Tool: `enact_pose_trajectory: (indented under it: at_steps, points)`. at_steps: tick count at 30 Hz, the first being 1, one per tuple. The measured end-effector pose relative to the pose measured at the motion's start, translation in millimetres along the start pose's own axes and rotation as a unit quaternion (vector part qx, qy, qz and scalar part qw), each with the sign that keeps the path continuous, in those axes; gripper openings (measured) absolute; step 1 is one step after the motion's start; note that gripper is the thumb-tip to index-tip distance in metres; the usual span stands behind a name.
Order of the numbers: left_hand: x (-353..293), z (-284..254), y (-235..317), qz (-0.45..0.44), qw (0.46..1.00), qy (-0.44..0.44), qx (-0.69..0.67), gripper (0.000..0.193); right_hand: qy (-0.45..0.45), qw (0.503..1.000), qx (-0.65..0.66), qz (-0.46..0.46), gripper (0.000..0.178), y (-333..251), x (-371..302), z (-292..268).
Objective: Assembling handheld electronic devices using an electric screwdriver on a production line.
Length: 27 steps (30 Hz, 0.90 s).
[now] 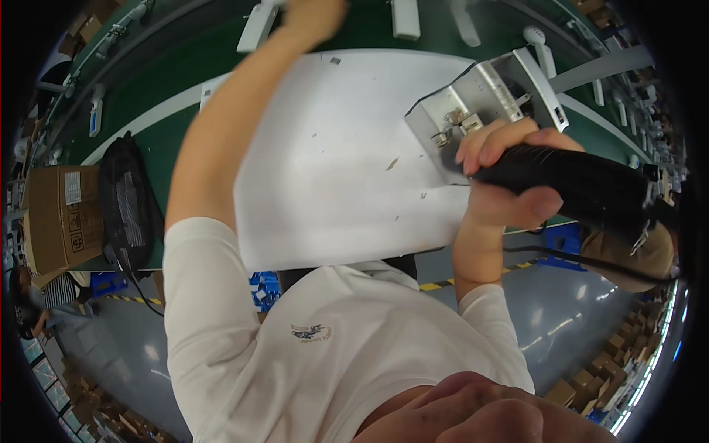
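My right hand (509, 173) is wrapped around a thick black cylindrical power tool (576, 184), which looks like an electric screwdriver; its working tip is hidden by my fingers. Just beyond that hand stands a silver metal fixture (480, 88) with small fittings, on the right of a white sheet (340, 162). My left hand (314, 22) reaches to the far edge of the bench, smeared by motion, and its fingers cannot be made out. Beside it lies a white elongated device (258, 28). Another white device (405, 20) lies further right.
A cardboard box (63, 214) and a black mesh bag (129, 203) sit at the left. More white devices with rounded heads (541, 52) line the green bench (159, 81). A black cord (591, 260) crosses at right. Small dark scraps dot the sheet.
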<state>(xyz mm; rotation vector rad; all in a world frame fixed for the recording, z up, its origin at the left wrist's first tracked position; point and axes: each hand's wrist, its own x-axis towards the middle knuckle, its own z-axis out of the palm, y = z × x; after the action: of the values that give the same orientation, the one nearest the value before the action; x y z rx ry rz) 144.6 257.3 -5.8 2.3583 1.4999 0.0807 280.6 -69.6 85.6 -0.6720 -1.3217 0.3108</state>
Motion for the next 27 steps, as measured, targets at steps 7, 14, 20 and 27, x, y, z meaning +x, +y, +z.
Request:
enact_pose_trajectory:
  at_steps: [7, 14, 20, 27]
  points:
    - [-4, 41, 112, 0.08, 0.934, 0.346, 0.043, 0.046, 0.014, 0.988, 0.147, 0.049, 0.061, -3, -11, 2]
    - [-72, 15, 75, -0.033, 0.815, 0.139, -0.562, 0.07, 0.034, 0.986, 0.16, 0.028, 0.06, -7, -14, -1]
    - [-243, 32, 83, -0.078, 0.63, -0.087, -0.768, 0.047, 0.024, 0.974, 0.226, 0.017, 0.066, -22, -17, 2]
    - [-250, 57, 74, -0.014, 0.559, -0.182, -0.809, 0.042, -0.021, 0.978, 0.203, 0.042, 0.072, 15, -22, 17]
